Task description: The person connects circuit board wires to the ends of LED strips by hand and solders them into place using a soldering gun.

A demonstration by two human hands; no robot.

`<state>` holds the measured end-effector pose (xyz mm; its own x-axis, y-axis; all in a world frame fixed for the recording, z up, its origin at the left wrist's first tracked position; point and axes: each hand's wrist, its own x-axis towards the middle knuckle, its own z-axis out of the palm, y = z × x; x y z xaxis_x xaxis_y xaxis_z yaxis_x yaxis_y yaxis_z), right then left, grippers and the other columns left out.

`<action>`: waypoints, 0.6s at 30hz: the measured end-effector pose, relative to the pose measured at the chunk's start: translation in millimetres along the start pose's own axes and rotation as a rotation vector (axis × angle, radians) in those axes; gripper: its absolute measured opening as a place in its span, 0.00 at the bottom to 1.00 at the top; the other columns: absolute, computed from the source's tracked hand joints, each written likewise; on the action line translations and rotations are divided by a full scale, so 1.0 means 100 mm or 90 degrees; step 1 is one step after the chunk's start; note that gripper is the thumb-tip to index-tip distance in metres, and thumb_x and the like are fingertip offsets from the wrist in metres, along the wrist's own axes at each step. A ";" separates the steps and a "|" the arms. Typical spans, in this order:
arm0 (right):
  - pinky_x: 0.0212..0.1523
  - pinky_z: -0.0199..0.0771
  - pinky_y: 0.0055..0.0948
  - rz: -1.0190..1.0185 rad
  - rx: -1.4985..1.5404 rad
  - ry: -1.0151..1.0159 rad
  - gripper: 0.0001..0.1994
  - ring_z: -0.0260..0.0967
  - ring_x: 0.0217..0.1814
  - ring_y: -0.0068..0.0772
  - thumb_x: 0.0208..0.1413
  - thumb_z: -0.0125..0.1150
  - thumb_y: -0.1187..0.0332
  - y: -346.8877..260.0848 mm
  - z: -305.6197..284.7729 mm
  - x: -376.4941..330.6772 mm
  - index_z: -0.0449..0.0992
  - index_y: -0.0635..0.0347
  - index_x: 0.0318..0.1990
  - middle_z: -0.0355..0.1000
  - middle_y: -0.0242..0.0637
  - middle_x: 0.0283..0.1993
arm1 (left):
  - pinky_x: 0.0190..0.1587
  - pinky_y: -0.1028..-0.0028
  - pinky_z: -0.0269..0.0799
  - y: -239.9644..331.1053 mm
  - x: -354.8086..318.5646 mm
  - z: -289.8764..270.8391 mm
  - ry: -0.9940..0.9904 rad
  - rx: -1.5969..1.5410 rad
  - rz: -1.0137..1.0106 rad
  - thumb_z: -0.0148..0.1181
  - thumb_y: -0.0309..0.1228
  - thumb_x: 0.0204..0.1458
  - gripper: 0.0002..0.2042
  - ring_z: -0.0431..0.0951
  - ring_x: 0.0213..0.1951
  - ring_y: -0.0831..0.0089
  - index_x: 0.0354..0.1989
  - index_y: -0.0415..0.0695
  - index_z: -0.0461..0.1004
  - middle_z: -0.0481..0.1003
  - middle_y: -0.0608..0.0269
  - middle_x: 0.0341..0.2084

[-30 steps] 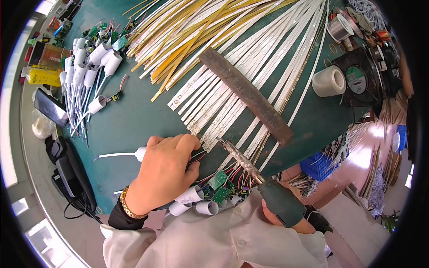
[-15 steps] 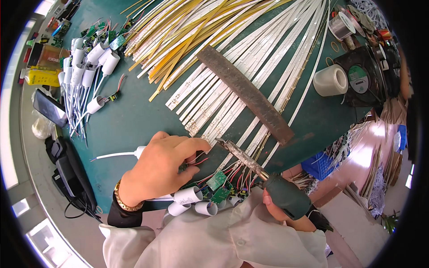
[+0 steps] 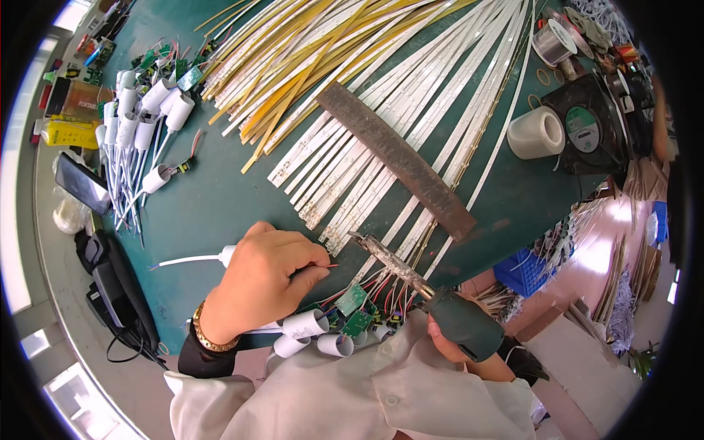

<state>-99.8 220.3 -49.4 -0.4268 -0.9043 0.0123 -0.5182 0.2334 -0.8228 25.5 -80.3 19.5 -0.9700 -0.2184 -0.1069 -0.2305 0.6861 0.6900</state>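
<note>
My left hand pinches a thin red wire between thumb and forefinger, just short of the near ends of the white LED strips. In my right hand is a soldering iron with a dark green handle. Its tip lies at the end of one strip, to the right of the pinched wire. A rusty metal bar rests across the strips. Below my hands lie white cylindrical housings and green circuit boards with red wires. One white cable sticks out left of my left hand.
More housings with cables are heaped at the left, near a phone and a black case. Yellow-backed strips fill the far side. At the right are a white roll, a solder spool and a black fan.
My left hand's fingers have drawn together around the red wire and pulled slightly back from the strip ends. The soldering iron has shifted slightly left and down.
</note>
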 end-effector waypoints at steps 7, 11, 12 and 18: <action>0.33 0.73 0.37 0.089 -0.005 -0.135 0.22 0.74 0.37 0.43 0.35 0.66 0.69 -0.01 -0.04 0.03 0.76 0.51 0.45 0.74 0.36 0.40 | 0.38 0.72 0.62 0.00 0.00 -0.01 0.005 -0.031 -0.012 0.70 0.27 0.39 0.05 0.74 0.27 0.69 0.25 0.45 0.78 0.78 0.69 0.24; 0.35 0.74 0.37 0.015 0.003 -0.011 0.23 0.74 0.37 0.43 0.35 0.67 0.68 0.08 0.03 -0.07 0.76 0.51 0.45 0.73 0.36 0.41 | 0.38 0.72 0.61 0.01 0.00 -0.02 -0.009 -0.056 -0.052 0.70 0.27 0.38 0.06 0.74 0.27 0.69 0.25 0.45 0.78 0.77 0.68 0.23; 0.35 0.74 0.37 0.016 0.004 -0.011 0.23 0.74 0.37 0.43 0.35 0.67 0.68 0.08 0.03 -0.06 0.76 0.51 0.45 0.73 0.36 0.41 | 0.38 0.73 0.61 0.01 0.01 -0.02 -0.009 -0.055 -0.050 0.70 0.26 0.39 0.06 0.73 0.27 0.68 0.24 0.45 0.77 0.76 0.68 0.22; 0.34 0.74 0.32 -0.006 -0.010 -0.039 0.18 0.74 0.36 0.37 0.44 0.64 0.69 0.02 -0.04 0.01 0.75 0.56 0.46 0.74 0.34 0.39 | 0.34 0.71 0.60 0.07 0.01 0.05 0.038 -0.017 -0.061 0.66 0.23 0.38 0.05 0.72 0.22 0.68 0.22 0.46 0.75 0.74 0.69 0.19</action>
<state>-104.4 221.2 -49.0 -0.3761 -0.9265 -0.0142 -0.5345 0.2295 -0.8134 22.5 -72.7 20.7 -0.9373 -0.3232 -0.1306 -0.3185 0.6419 0.6975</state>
